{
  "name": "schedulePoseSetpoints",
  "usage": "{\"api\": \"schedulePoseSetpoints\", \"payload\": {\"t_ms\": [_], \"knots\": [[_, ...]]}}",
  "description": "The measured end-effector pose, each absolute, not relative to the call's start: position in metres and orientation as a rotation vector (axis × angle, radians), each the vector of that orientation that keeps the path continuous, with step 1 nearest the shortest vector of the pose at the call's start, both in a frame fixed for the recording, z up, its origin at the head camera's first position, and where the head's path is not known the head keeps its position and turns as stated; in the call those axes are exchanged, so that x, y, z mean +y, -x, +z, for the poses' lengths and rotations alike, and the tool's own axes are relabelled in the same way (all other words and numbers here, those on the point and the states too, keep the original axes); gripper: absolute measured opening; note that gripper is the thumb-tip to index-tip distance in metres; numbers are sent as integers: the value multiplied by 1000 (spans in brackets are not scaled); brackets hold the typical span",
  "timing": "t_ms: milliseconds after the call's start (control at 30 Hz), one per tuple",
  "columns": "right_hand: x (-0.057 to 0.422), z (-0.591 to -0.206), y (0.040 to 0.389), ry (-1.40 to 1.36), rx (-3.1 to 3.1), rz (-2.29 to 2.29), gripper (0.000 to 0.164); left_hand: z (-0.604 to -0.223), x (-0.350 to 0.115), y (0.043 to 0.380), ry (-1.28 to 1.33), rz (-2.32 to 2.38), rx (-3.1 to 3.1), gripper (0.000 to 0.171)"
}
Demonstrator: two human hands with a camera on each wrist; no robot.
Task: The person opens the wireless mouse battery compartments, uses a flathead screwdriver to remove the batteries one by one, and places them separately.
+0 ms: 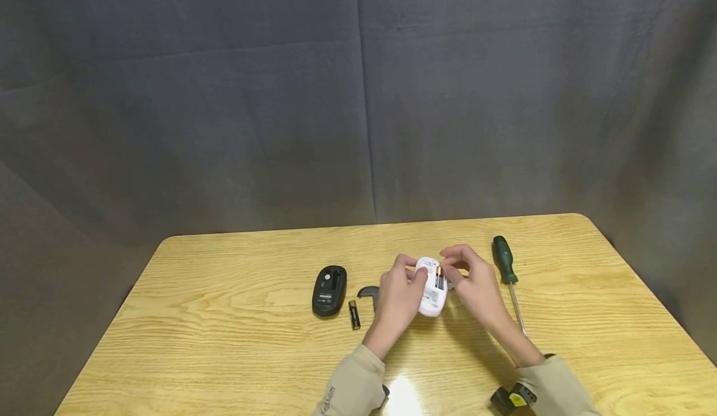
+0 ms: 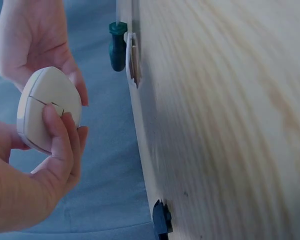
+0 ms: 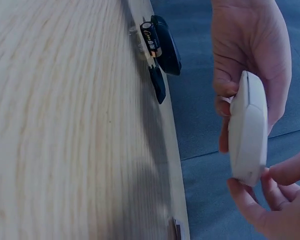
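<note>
A white computer mouse [image 1: 431,304] is held underside up, with its battery compartment uncovered and a battery [image 1: 439,277] showing inside. My left hand [image 1: 399,297] grips the mouse by its left side, thumb on the underside; in the left wrist view its fingers [image 2: 60,125] curl against the top shell. My right hand [image 1: 475,282] has thumb and fingers bent at the mouse's far right end, right by the battery. In the right wrist view, its fingertips [image 3: 237,187] close around the end of the mouse [image 3: 250,130].
Left of the hands lie a black mouse [image 1: 329,294] with an uncovered compartment, a loose battery [image 1: 354,315] and a black cover [image 1: 367,292]. A white cover [image 2: 132,62] lies on the table beyond the white mouse. Farther right is a green-handled screwdriver [image 1: 503,259].
</note>
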State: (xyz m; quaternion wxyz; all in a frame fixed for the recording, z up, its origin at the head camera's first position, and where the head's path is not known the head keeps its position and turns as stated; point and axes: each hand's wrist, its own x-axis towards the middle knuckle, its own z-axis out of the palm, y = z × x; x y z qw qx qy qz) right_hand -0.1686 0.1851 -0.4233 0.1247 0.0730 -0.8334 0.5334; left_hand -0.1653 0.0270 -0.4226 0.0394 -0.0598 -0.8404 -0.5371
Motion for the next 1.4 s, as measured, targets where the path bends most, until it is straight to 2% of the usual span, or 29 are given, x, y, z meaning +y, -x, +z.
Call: {"api": "schedulePoseSetpoints", "payload": {"t_ms": [267, 700, 1100, 1400], "knots": [[184, -421, 169, -93, -2517, 1506, 12, -426, 30, 165, 232, -1626, -2597, 27], [189, -420, 169, 77, -2451, 1856, 18, -423, 31, 164, 246, -1613, -2648, 27], [180, -424, 168, -150, -2455, 1628, 26, -426, 23, 168, 217, -1733, -2572, 27], [178, -429, 168, -177, -2435, 1568, 22, -426, 21, 171, 141, -1740, -2524, 26]]}}
